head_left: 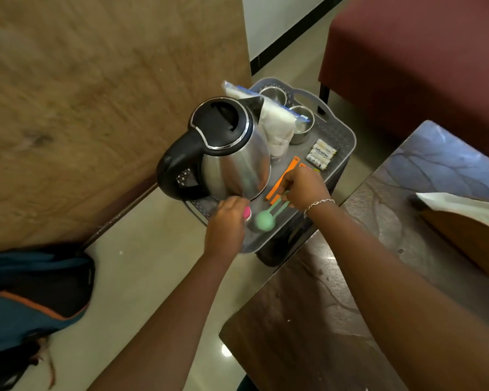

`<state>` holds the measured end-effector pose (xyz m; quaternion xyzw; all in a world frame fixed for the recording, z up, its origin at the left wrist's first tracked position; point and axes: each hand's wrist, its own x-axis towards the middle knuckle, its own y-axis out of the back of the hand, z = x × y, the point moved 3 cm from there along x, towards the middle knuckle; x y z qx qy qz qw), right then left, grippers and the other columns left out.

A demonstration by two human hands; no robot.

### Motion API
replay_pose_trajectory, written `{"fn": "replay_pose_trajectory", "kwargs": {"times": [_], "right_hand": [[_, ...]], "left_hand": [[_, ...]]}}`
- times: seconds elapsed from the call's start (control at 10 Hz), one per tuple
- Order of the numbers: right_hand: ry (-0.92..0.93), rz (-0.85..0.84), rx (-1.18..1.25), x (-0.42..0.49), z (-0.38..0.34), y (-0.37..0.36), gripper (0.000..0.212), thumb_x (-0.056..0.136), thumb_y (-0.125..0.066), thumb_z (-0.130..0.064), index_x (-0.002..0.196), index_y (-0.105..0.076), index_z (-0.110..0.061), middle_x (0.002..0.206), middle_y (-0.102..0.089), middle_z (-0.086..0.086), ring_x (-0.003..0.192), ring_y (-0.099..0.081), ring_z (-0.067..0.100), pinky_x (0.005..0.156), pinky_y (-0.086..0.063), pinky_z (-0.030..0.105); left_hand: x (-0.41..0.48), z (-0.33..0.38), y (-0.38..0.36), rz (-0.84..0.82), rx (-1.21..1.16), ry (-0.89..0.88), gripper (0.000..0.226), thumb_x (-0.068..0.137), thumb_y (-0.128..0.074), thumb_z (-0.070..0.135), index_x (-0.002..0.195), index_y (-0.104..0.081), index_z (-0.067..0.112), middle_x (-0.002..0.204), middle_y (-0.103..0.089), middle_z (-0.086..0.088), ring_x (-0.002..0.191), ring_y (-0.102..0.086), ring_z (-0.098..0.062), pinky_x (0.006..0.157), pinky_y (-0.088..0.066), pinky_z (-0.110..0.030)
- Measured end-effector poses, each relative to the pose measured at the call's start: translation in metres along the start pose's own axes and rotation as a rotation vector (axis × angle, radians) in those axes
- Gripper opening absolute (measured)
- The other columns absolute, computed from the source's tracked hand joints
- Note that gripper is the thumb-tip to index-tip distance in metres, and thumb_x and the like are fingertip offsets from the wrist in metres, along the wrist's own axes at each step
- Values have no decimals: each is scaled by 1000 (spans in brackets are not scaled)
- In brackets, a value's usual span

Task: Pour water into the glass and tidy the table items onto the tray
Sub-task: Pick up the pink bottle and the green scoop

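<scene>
head view: the grey tray (340,131) sits mid-frame, just off the 10 o'clock corner of the dark tabletop (350,277), on a dark stand i cannot make out. the kettle (232,153) stands on the tray's 9 o'clock side with its lid closed and its spout toward 1 o'clock. steel cups (302,122) and plastic bags (275,127) crowd the 12 o'clock end. batteries (321,155) lie at 3 o'clock and orange strips (287,179) lie in the middle.

the right hand (302,187) pinches the handles of the green spoons (266,220), whose bowls are at the tray's 6 o'clock end. the left hand (226,221), at 6 o'clock of the kettle's base, curls round a small pink thing (247,213) too hidden to name.

no glass shows, so i cannot judge the pouring. the step in hand looks like tidying, with the spoons being laid on the tray. the next move probably calls for letting the spoons lie flat beside the orange strips, then setting the pink thing down without nudging the kettle.
</scene>
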<state>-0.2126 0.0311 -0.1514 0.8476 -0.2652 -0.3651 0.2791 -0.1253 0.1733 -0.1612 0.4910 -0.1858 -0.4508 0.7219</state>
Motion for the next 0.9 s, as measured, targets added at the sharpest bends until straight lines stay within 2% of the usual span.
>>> {"fn": "replay_pose_trajectory", "kwargs": {"times": [0.3,0.5,0.7,0.8,0.9], "right_hand": [[-51,-108,-151,29,5,-33,24,80,-52,7,96,-69,2,100,-67,25,96,-60,40,82,-51,41],[4,-68,-386,22,5,-46,18,84,-48,3,96,-62,6,100,-63,27,95,-60,40,67,-41,35],[106,-45,-481,13,4,-46,25,85,-46,4,106,-59,6,109,-54,24,101,-55,40,77,-46,41],[190,58,-447,-9,7,-37,35,82,-46,6,116,-54,1,116,-50,22,106,-50,40,82,-46,44],[287,259,-453,-40,14,-32,42,74,-50,11,116,-54,3,117,-53,26,109,-51,43,87,-47,44]], "left_hand": [[-1,-7,-11,-42,23,60,25,90,-52,10,114,-58,9,119,-52,-10,107,-51,-29,82,-48,-41],[-6,-13,-15,-54,-9,62,48,83,-59,1,128,-49,11,126,-48,-11,118,-47,-28,86,-48,-40],[-12,-12,-14,16,-71,62,54,78,-58,-7,129,-47,8,128,-50,-13,120,-49,-29,88,-48,-36],[-29,-8,-5,80,7,-9,57,70,-66,-10,123,-52,3,121,-55,-17,118,-52,-34,90,-51,-38],[-50,-8,-3,145,156,-73,56,70,-73,0,122,-52,0,122,-57,-22,121,-49,-40,91,-51,-47]]}}
